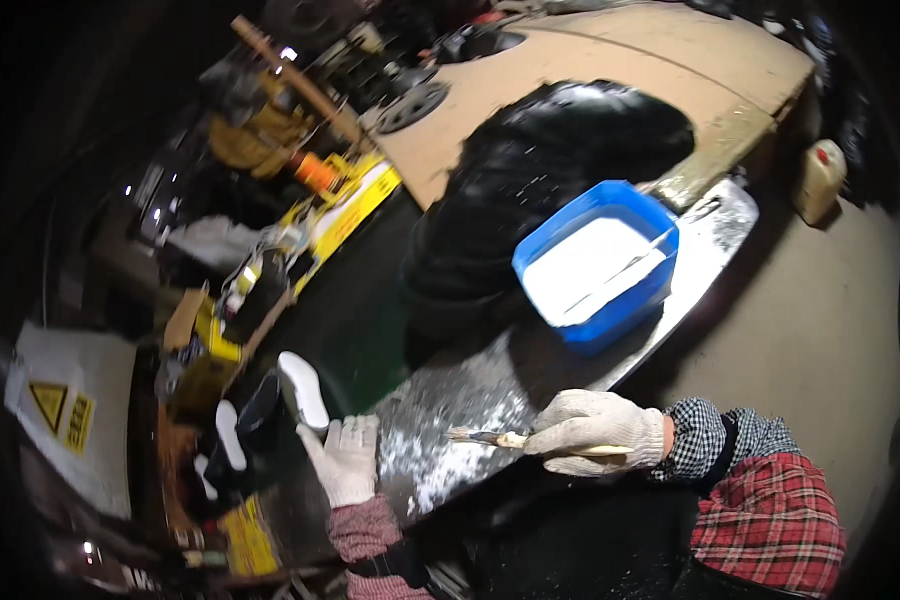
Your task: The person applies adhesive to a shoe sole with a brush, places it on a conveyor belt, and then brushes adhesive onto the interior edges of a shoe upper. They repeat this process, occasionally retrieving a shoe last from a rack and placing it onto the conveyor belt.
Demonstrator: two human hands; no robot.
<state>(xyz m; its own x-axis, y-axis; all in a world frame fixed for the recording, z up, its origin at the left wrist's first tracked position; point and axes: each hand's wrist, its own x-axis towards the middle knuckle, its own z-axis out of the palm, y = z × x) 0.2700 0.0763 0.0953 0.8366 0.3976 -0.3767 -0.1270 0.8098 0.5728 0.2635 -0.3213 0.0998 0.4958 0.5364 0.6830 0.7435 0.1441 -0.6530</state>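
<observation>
My right hand [590, 430], in a cream knitted glove, grips a paintbrush [490, 438] with its bristles pointing left over a white-smeared board [425, 410]. My left hand [348, 462], gloved alike, has its fingers stretched out and thumb apart. Right by its thumb is a white shoe sole [302, 390]; whether they touch I cannot tell. Farther left lie a dark shoe [260, 405] and another white sole [228, 436]. Beyond my right hand a blue tub [595, 338] holds white liquid [590, 265], with a thin stick [625, 280] lying across it.
A shiny black heap [530, 170] sits behind the tub, partly on a tan board [610, 55]. Yellow boxes [208, 350] and a white sack [80, 400] with a warning triangle stand at left. A beige jug [820, 182] is on the floor at right.
</observation>
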